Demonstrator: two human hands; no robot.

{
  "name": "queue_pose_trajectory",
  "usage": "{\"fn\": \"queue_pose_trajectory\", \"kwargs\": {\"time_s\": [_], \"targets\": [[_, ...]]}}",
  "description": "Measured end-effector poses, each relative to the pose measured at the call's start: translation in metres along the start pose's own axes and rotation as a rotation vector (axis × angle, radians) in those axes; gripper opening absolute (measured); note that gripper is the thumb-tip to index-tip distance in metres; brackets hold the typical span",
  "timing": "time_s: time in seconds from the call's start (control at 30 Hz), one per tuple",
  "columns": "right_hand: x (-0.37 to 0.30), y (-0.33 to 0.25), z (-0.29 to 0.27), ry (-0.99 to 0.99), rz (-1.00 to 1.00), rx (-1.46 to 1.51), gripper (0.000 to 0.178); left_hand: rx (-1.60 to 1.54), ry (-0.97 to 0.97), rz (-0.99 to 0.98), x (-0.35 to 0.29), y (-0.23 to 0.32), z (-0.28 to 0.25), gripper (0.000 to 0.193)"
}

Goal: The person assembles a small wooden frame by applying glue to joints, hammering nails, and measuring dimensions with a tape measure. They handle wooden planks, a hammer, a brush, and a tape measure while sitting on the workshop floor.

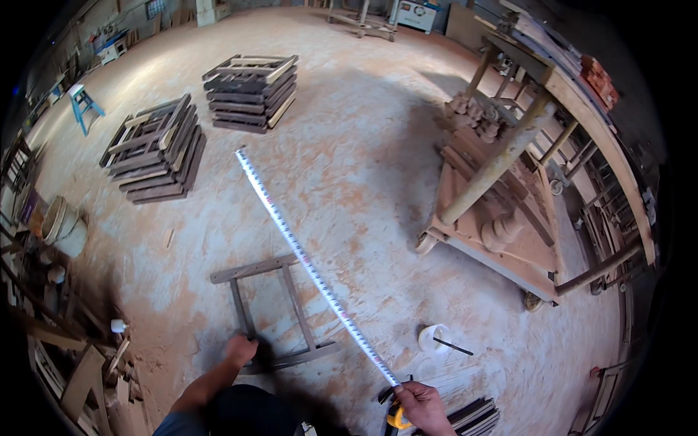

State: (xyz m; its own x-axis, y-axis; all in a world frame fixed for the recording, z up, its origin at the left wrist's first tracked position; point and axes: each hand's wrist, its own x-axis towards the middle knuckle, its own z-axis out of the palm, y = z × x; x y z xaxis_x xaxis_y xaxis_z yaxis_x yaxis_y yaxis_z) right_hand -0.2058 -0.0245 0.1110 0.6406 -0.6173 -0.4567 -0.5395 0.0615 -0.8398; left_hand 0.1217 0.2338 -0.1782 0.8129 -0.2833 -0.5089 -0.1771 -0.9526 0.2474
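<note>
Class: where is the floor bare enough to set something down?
Free: floor between the tape measure and cart; mostly, floor between bucket and wooden frame. Crowded: the cart's lower shelf; beside the right hand, with dark slats.

The left forearm [207,384] slants up and rightward from the lower left of the frame, its hand [241,350] knuckles-up below the centre, the finger details too small to tell. At the bottom, right of centre, the right hand [423,407] points up and leftward, its fingers bent into a grip.
</note>
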Motion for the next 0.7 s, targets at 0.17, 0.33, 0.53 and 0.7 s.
{"fn": "queue_pose_trajectory", "kwargs": {"time_s": [0.17, 0.33, 0.53, 0.7], "targets": [[0.0, 0.0, 0.005, -0.024, 0.001, 0.116, 0.017, -0.163, -0.039, -0.199, 0.001, 0.002, -0.028, 0.045], [0.002, -0.008, 0.02, -0.066, -0.008, 0.264, 0.016, -0.189, -0.267, -0.146, -0.016, 0.034, -0.104, 0.039], [-0.006, -0.009, 0.049, -0.206, 0.099, 0.245, 0.021, -0.241, -0.424, -0.303, -0.044, 0.094, -0.176, 0.029], [-0.065, -0.013, 0.031, -0.162, 0.321, 0.465, 0.02, -0.399, -0.445, -0.403, -0.079, 0.086, -0.195, 0.023]]}}
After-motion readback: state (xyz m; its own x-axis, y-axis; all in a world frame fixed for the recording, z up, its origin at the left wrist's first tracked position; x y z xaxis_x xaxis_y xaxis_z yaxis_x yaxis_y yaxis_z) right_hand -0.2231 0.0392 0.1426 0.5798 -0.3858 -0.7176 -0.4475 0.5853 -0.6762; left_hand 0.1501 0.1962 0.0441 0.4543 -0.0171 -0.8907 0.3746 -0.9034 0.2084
